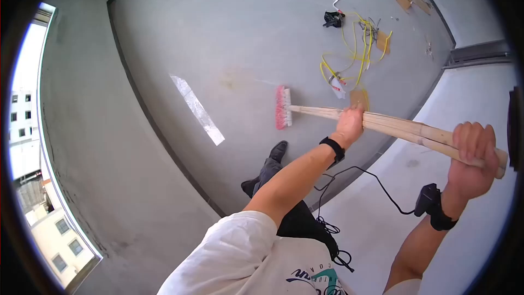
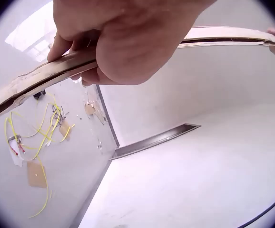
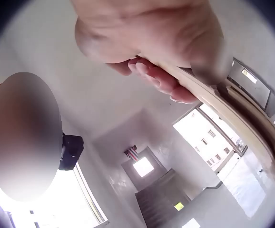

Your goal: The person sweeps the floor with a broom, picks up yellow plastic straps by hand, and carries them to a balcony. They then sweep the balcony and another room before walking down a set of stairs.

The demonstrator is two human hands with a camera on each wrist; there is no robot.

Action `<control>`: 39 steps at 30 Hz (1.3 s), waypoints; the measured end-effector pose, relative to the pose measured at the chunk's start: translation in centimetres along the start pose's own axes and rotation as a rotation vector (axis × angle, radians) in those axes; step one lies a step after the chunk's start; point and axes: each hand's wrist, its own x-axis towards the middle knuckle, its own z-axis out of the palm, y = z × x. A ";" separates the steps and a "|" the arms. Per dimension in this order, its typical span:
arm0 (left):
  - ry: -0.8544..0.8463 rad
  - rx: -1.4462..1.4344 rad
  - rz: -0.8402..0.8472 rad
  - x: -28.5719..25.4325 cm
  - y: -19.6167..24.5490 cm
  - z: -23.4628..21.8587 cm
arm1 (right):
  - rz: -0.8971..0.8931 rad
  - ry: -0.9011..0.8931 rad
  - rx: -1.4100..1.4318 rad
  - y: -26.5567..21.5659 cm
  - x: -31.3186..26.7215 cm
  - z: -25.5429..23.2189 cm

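A broom with a pink and white bristle head point(image 1: 283, 107) rests on the grey floor in the head view. Its long wooden handle point(image 1: 404, 127), which looks split along its length, runs to the right. My left hand point(image 1: 350, 123) grips the handle partway along. Near the handle's far end my right hand point(image 1: 476, 155) is wrapped round it. In the left wrist view the left hand point(image 2: 123, 40) has its fingers around the split wood point(image 2: 42, 76). Curled fingers of the right hand point(image 3: 152, 38) show beside the handle point(image 3: 223, 102) in the right wrist view.
Yellow cables point(image 1: 364, 49), a black bag point(image 1: 333, 19) and cardboard pieces point(image 1: 404, 1) lie on the floor point(image 1: 234, 38). A grey wall with a window stands at left, a white wall point(image 1: 464, 95) at right. A shoe point(image 1: 279, 151) is below the broom head.
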 end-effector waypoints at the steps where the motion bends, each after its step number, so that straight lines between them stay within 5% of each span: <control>1: 0.010 -0.014 0.035 0.1 0.7 -0.1 | -0.041 0.014 -0.015 -0.6 -0.4 -0.7; 5: -0.098 -0.052 0.095 2.9 2.4 -4.0 | -0.193 -0.123 -0.140 -1.7 1.1 1.1; 8: -0.043 -0.056 0.155 3.5 6.3 -6.5 | -0.231 0.353 0.033 -5.3 0.5 -2.7; 11: -0.009 0.008 0.155 2.3 7.1 -7.2 | -0.208 0.355 0.103 -6.8 -0.4 -6.8; 12: -0.004 0.069 0.150 2.3 6.5 -7.4 | -0.225 0.711 0.017 -5.5 0.5 -4.7; 14: 0.003 0.263 0.113 1.9 3.1 -8.4 | -0.094 0.236 0.365 -0.8 0.9 -8.7; 15: 0.017 0.356 0.096 1.3 1.0 -9.4 | -0.078 0.190 0.432 2.8 1.1 -9.2; 17: 0.018 0.493 -0.037 0.2 -4.7 -11.3 | -0.023 0.317 0.436 11.1 0.6 -8.0; 20: -0.042 0.763 -0.171 -0.6 -16.6 -15.9 | 0.109 0.323 0.469 21.7 -0.1 0.0; 23: 0.025 0.562 -0.266 -0.8 -23.8 -16.8 | 0.153 0.223 0.357 25.8 -0.5 4.9; 27: -0.096 0.532 -0.197 5.3 -19.4 -7.5 | 0.058 0.301 0.266 23.0 3.1 -2.2; 33: 0.056 0.202 -0.024 16.2 -2.5 9.8 | -0.080 0.139 -0.031 8.5 10.8 -12.8; 39: 0.039 0.060 0.102 22.8 8.3 7.0 | -0.207 0.069 0.080 0.1 14.3 -22.1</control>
